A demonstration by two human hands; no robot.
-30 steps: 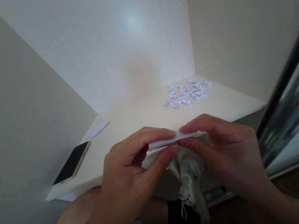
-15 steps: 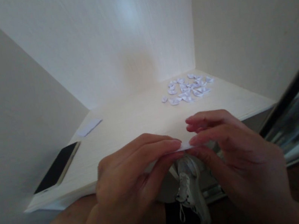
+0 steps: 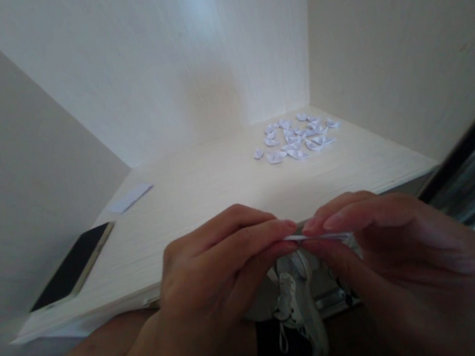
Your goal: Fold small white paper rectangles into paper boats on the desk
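Observation:
Between my two hands is a small piece of white paper (image 3: 327, 236), seen nearly edge-on as a thin strip. My left hand (image 3: 221, 272) pinches its left end between thumb and fingers. Thumb and fingertips of my right hand (image 3: 406, 259) close on its other side, and the strip runs on into that hand. Most of the paper is hidden by the fingers, so its folds cannot be made out. Both hands are held just in front of the shelf's front edge. Farther back on the right lie several small folded white paper boats (image 3: 297, 137) in a loose cluster.
A pale wooden shelf (image 3: 192, 179) spans the view, with walls on its left, back and right. A flat white paper stack (image 3: 131, 198) lies at the left, behind a dark-screened phone (image 3: 72, 266). Below the hands are a leg and a grey-white shoe (image 3: 300, 307).
My right hand has moved right and down, and its fingers now press together over the paper. More of the strip shows toward the right. The view has shifted slightly.

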